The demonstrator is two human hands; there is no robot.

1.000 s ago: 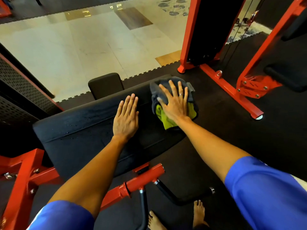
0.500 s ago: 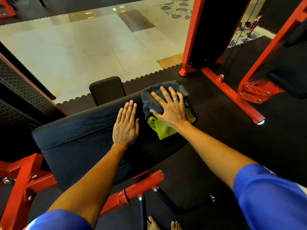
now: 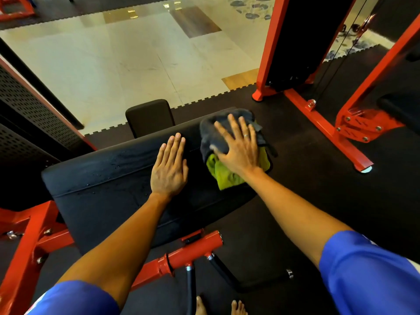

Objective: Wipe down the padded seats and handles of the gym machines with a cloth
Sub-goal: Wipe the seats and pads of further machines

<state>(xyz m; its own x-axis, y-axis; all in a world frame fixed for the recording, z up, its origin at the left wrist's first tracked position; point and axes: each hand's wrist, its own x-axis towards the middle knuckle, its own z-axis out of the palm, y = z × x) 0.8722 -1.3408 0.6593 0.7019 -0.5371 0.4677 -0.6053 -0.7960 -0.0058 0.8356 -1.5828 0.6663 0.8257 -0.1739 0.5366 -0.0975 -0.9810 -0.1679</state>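
A pale tiled floor [image 3: 113, 71] is seen beyond a black rubber mat [image 3: 318, 178], whose toothed edge is laid against it. A brown tile [image 3: 195, 21] is set farther off, a tan tile [image 3: 241, 79] just beside the mat. A perforated panel [image 3: 29, 105] is seen at the left.

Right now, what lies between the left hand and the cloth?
Head view: only a bare strip of the black pad lies between the left hand and the cloth.
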